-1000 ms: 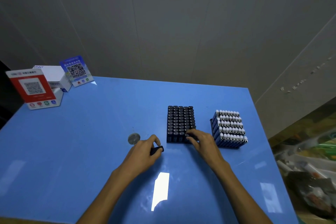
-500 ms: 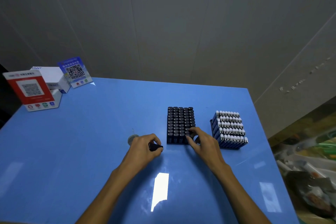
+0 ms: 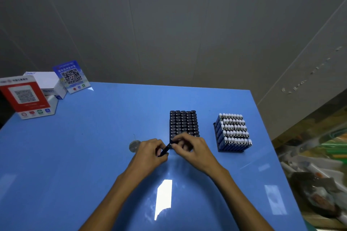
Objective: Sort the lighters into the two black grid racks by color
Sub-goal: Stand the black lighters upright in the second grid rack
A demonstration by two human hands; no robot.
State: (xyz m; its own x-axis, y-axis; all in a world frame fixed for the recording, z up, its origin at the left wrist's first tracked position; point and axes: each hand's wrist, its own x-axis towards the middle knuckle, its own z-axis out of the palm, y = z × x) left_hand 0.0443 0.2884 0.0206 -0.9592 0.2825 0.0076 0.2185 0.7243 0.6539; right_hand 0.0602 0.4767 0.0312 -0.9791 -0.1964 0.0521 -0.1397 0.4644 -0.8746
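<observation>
At the far left of the blue table (image 3: 93,155), well apart from both hands, stands a red QR-code sign (image 3: 23,97). Behind it is a white box (image 3: 47,81), and beside the box a blue QR-code sign (image 3: 72,76) leans.

Nearer the middle, a small round grey disc (image 3: 134,145) lies flat on the table, just to the left of the knuckles of the left hand (image 3: 150,153). The fingers of this hand are curled around a black lighter (image 3: 165,151) and grip its lower end. The lighter is tilted, with its upper end toward the rack on the right.

The right hand (image 3: 191,149) meets the left one above the same lighter. Its thumb and first finger seem to pinch the upper end of the lighter, just at the near left corner of the first rack. The other fingers of the right hand are bent and lie over the near edge of this rack, so the near row is hidden under them.

This first black grid rack (image 3: 183,124) stands directly beyond the fingertips of both hands and it is filled with black lighters (image 3: 183,118) standing upright in rows.

To the right of the right hand, near but not touching it, stands the second black grid rack (image 3: 230,150). It holds blue lighters with white tops (image 3: 233,127), also upright in rows.

Past the right edge of the table, well apart from the hands, there is a blurred heap of clutter (image 3: 319,174); I cannot tell what it contains.
</observation>
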